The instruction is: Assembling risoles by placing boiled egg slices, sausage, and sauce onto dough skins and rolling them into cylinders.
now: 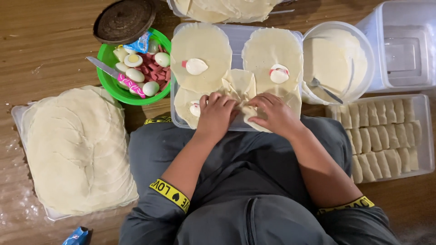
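On the plastic tray (236,31), both hands folded a wrapper.
Left hand (215,113) and right hand (272,113) pinched the folded wrapper (241,86) between them.

blue sachet (140,44): small crinkled packet, blue with white and a touch of red, lying at the top rim of the green bowl (105,81), beside the halved eggs.
blue wrapper (76,237): crumpled, shiny, on the wooden floor (45,45) at its near edge, below the stack of wrappers.
labels, signs, screens: none visible.
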